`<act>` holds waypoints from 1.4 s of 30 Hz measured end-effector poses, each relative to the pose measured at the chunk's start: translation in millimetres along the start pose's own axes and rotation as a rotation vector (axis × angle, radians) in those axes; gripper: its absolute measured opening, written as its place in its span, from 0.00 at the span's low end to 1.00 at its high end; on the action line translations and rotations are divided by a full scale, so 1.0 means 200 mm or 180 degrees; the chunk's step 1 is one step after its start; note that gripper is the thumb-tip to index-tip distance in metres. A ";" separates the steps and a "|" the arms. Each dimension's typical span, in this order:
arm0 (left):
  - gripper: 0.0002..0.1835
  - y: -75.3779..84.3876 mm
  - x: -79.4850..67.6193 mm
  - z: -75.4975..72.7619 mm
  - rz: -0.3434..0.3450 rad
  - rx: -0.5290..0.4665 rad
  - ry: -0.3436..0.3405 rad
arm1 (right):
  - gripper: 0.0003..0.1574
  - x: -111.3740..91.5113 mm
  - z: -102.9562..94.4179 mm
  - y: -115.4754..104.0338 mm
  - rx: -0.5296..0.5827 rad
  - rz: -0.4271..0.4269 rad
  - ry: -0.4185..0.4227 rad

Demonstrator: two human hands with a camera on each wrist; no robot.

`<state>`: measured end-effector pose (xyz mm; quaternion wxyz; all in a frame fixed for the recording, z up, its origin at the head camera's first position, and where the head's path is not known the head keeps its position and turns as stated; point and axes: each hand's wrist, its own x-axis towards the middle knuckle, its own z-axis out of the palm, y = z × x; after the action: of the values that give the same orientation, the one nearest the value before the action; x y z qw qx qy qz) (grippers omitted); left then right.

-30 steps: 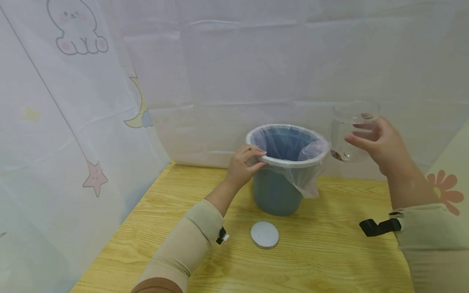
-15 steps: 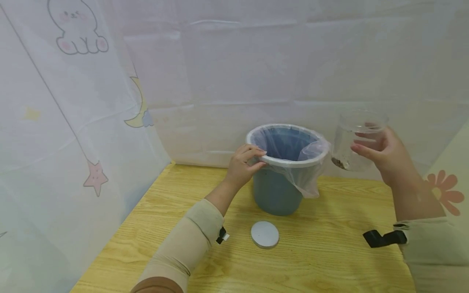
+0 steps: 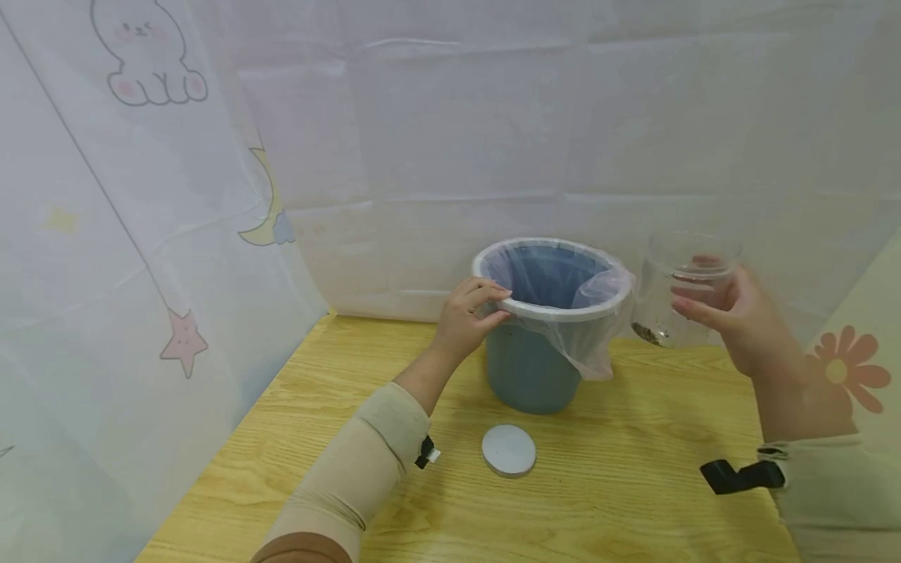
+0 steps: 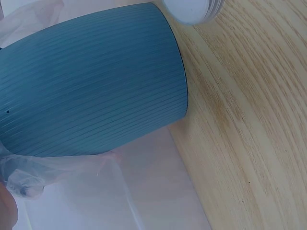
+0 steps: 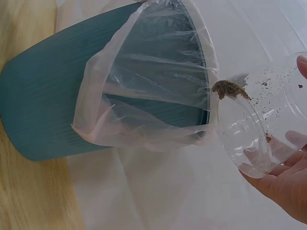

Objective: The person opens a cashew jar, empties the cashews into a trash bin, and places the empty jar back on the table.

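Note:
A blue-grey trash bin with a white rim stands on the table, a thin pinkish bag folded over its edge. My left hand holds the near left of the rim, fingers over the top and thumb outside. To the right of the bin, my right hand grips a clear jar in the air, mouth upward and slightly tilted. Brown crumbly residue clings in the jar's bottom corner, with specks along its wall. The left wrist view shows the bin's ribbed side and a fingertip.
A round white lid lies on the wood-grain table in front of the bin. Behind rises a pale printed cloth, with another cloth side at the left. A black strap hangs from my right sleeve.
My right hand has lowered the jar and shifted it slightly right. Brown residue at the jar's bottom has shifted a little in view. My left hand, the bin and the lid stay put.

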<state>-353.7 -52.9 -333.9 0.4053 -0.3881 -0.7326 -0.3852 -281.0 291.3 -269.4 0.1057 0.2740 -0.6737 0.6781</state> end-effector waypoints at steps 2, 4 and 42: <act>0.14 0.00 0.00 0.00 -0.0004 -0.0012 -0.0001 | 0.35 -0.01 0.00 0.01 -0.0073 0.0038 -0.0011; 0.14 0.00 0.00 0.00 -0.0009 -0.0019 -0.0002 | 0.36 -0.02 0.01 0.02 -0.0120 0.0074 -0.0027; 0.14 -0.01 0.00 0.00 0.0080 0.0019 0.0045 | 0.40 -0.15 0.11 0.24 0.0529 -0.0218 -0.1176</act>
<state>-355.0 -53.0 -334.8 0.4164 -0.3933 -0.7260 -0.3807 -275.2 274.2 -327.4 -0.0196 0.4242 -0.6137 0.6656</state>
